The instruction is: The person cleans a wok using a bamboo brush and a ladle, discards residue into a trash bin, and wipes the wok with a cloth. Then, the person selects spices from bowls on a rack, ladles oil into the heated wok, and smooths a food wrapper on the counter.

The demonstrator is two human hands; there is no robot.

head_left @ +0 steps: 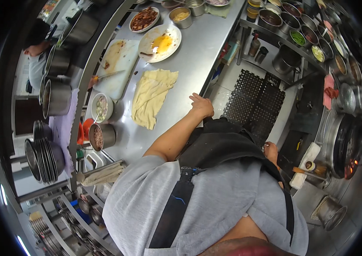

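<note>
My left hand [202,106] is at the edge of the steel counter [159,138], its fingers loosely spread and holding nothing. To its left on the counter lies a crumpled yellow cloth [152,98]. Beyond the cloth is a white plate [170,35] with a yellow-orange liquid and a utensil on it. A white cutting board [119,53] with food stains lies beside the plate, and a knife [110,74] rests across it. My right hand [270,150] hangs by my apron with curled fingers; whatever may be in them is hidden.
A bowl of chopped food [102,106] and a metal pot [102,137] stand at the counter's left side. Stacked pans [44,160] fill the shelf. On the right, a flame burns under a wok [347,145]. A black perforated mat [253,102] covers the floor. Another person's hand [36,49] shows far left.
</note>
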